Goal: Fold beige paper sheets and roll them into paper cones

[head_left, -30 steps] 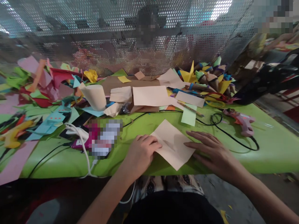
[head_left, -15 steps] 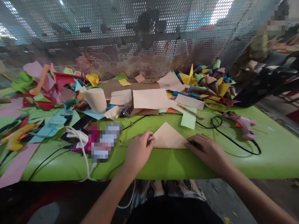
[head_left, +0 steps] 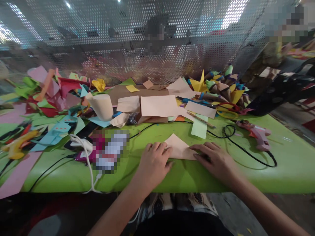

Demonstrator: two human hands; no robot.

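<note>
A pale peach sheet of paper (head_left: 177,148), folded into a triangle, lies on the green table with its point facing away from me. My left hand (head_left: 156,161) rests over the triangle's left corner, fingers laid flat and thumb apart near the bottom edge. At the right corner is my right hand (head_left: 213,158); its fingers stretch out onto the paper, thumb below them. Both corners are partly hidden under my fingers.
Left of my hands lie a phone (head_left: 112,152) and a white cable (head_left: 90,167). A pink glue gun (head_left: 257,134) with a black cord sits at the right, a yellow glue gun (head_left: 18,144) far left. Paper sheets (head_left: 159,106), a paper roll (head_left: 102,107) and a pencil (head_left: 201,119) lie behind.
My left hand has gone from pinching the left corner to lying flat over it, shifting slightly right. My right fingers have stretched farther onto the paper. The triangle stays folded on the table.
</note>
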